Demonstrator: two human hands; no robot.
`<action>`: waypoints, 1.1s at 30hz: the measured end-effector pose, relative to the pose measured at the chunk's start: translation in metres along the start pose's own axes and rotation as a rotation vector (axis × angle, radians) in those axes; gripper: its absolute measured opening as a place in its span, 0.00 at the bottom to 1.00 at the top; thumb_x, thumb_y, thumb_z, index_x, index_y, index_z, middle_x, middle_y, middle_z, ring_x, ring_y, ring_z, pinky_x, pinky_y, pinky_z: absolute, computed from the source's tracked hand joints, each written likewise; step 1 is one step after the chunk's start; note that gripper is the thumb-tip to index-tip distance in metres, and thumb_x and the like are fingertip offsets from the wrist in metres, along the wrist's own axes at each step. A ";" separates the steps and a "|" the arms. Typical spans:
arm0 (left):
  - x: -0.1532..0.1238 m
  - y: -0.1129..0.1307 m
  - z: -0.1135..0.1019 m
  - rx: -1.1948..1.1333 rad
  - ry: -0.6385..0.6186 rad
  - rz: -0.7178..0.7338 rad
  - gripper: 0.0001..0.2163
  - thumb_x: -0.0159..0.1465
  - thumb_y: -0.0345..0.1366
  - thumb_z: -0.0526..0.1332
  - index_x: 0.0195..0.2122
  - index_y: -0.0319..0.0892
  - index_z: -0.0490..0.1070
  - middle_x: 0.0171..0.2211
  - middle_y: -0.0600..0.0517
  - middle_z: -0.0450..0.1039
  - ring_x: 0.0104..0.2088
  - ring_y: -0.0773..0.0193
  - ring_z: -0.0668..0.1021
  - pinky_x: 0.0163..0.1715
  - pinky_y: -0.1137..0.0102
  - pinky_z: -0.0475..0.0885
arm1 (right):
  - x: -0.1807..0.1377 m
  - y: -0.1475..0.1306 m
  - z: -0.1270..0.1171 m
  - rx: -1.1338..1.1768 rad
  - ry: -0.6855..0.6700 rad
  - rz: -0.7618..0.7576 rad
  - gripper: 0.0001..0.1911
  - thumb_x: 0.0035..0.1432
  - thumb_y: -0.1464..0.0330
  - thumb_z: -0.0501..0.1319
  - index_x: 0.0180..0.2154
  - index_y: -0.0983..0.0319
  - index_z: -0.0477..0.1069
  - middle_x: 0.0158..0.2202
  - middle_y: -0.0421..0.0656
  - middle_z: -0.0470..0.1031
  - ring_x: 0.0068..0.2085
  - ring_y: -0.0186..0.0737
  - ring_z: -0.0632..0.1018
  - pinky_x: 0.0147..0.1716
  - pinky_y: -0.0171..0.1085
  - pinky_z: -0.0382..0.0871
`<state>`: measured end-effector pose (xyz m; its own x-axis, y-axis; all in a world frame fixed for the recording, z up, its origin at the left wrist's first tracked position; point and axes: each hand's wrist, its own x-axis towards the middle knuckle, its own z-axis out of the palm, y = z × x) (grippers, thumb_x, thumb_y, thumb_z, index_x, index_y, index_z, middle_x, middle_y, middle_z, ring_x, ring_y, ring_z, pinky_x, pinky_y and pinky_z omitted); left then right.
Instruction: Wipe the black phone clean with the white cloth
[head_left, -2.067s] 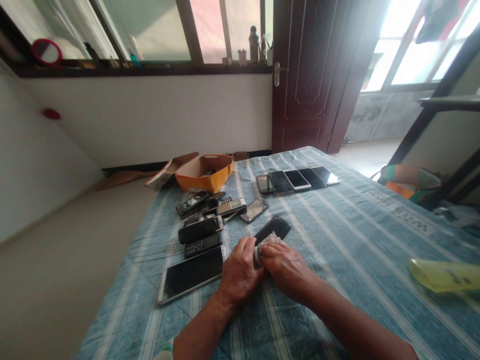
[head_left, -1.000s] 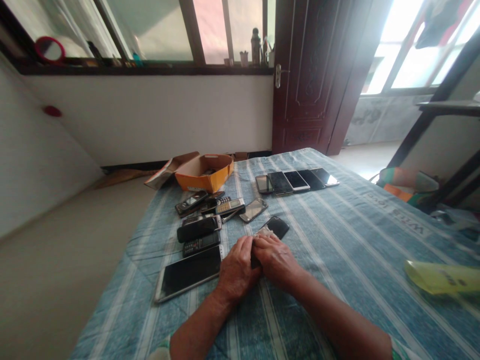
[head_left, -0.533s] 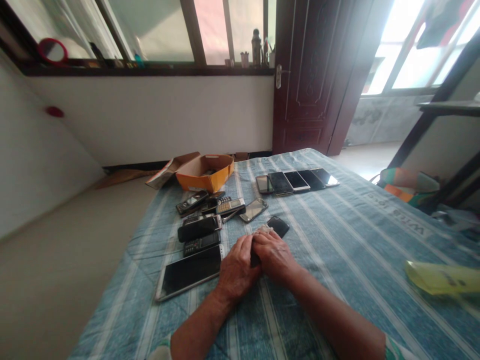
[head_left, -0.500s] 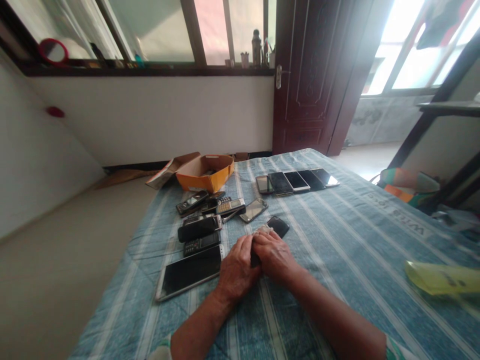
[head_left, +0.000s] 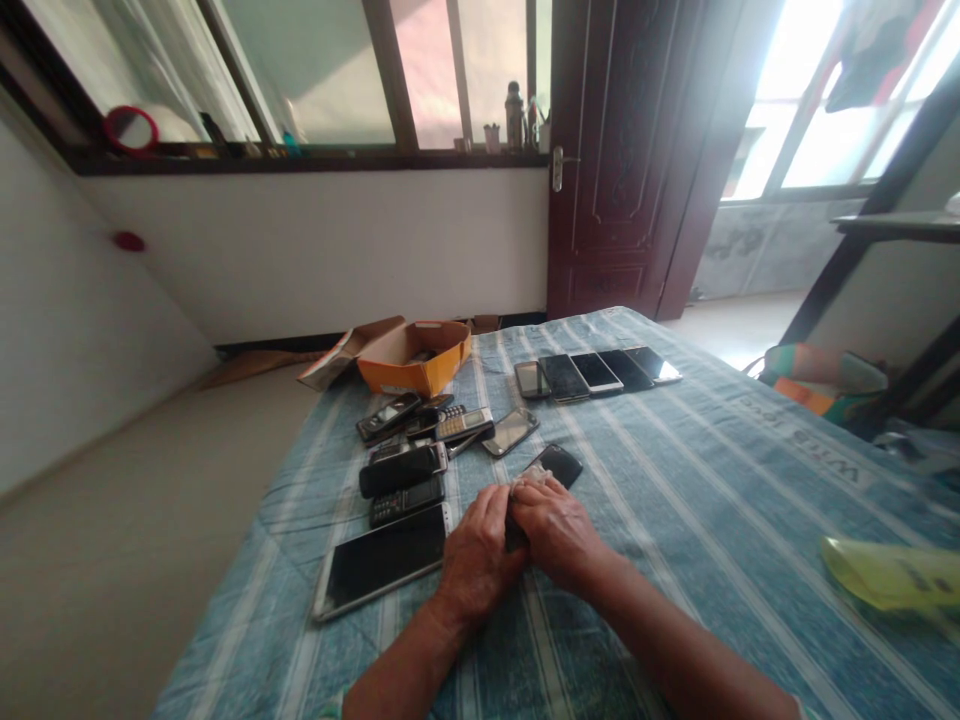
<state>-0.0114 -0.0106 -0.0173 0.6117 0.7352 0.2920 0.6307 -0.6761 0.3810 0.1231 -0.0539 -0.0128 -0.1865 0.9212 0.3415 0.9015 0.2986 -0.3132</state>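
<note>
Both my hands rest together on a black phone lying on the blue striped cloth. My left hand curls over the phone's near end and holds it. My right hand presses a small white wipe onto the phone's face, its fingers closed on the wipe. Only the phone's far end shows past my fingers.
Left of my hands lie a large tablet-like phone and a heap of several old phones. An open orange box stands behind them. A row of several smartphones lies further back. A yellow-green packet lies at the right.
My right hand has slid the wipe along the phone, away from me and then partly back, covering more of it than two seconds ago. The view has tilted slightly.
</note>
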 end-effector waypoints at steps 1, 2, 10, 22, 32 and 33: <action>0.000 0.000 0.000 -0.001 0.001 -0.002 0.24 0.53 0.35 0.61 0.51 0.34 0.65 0.50 0.38 0.71 0.51 0.49 0.74 0.51 0.58 0.71 | -0.001 -0.001 -0.001 -0.001 -0.006 0.003 0.09 0.63 0.73 0.55 0.40 0.64 0.74 0.40 0.46 0.75 0.47 0.43 0.72 0.50 0.42 0.59; 0.000 0.000 0.000 -0.001 0.003 -0.002 0.24 0.52 0.34 0.61 0.51 0.35 0.65 0.49 0.39 0.71 0.51 0.50 0.74 0.50 0.59 0.71 | -0.002 -0.001 -0.001 -0.001 -0.009 0.005 0.09 0.62 0.73 0.55 0.40 0.64 0.74 0.40 0.46 0.75 0.46 0.43 0.72 0.50 0.42 0.60; 0.000 0.000 0.000 0.001 -0.007 -0.011 0.24 0.53 0.36 0.61 0.52 0.37 0.64 0.51 0.40 0.70 0.52 0.51 0.74 0.52 0.58 0.70 | 0.002 0.001 0.002 -0.004 0.003 0.023 0.11 0.63 0.74 0.54 0.43 0.63 0.74 0.45 0.48 0.74 0.52 0.44 0.69 0.55 0.44 0.56; 0.000 -0.001 0.001 0.015 0.012 0.004 0.24 0.53 0.36 0.62 0.52 0.35 0.65 0.51 0.39 0.71 0.52 0.50 0.74 0.52 0.59 0.71 | 0.002 0.000 -0.002 0.003 -0.021 0.027 0.11 0.63 0.73 0.54 0.44 0.64 0.73 0.45 0.48 0.75 0.53 0.44 0.69 0.56 0.44 0.55; -0.001 -0.001 0.002 0.027 0.005 0.012 0.24 0.54 0.35 0.61 0.53 0.35 0.64 0.52 0.39 0.70 0.53 0.50 0.73 0.53 0.58 0.70 | 0.000 -0.002 -0.004 0.004 -0.017 0.048 0.10 0.63 0.74 0.54 0.42 0.64 0.73 0.44 0.47 0.75 0.51 0.44 0.70 0.55 0.42 0.55; -0.001 -0.001 0.001 0.031 -0.002 0.008 0.24 0.54 0.35 0.61 0.53 0.34 0.64 0.52 0.38 0.70 0.53 0.50 0.73 0.53 0.58 0.70 | 0.000 -0.002 -0.004 0.002 -0.023 0.049 0.10 0.63 0.74 0.54 0.42 0.64 0.74 0.44 0.47 0.75 0.51 0.44 0.70 0.55 0.42 0.55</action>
<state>-0.0119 -0.0105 -0.0192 0.6178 0.7296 0.2933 0.6402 -0.6832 0.3513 0.1232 -0.0553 -0.0085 -0.1509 0.9404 0.3046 0.9092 0.2531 -0.3307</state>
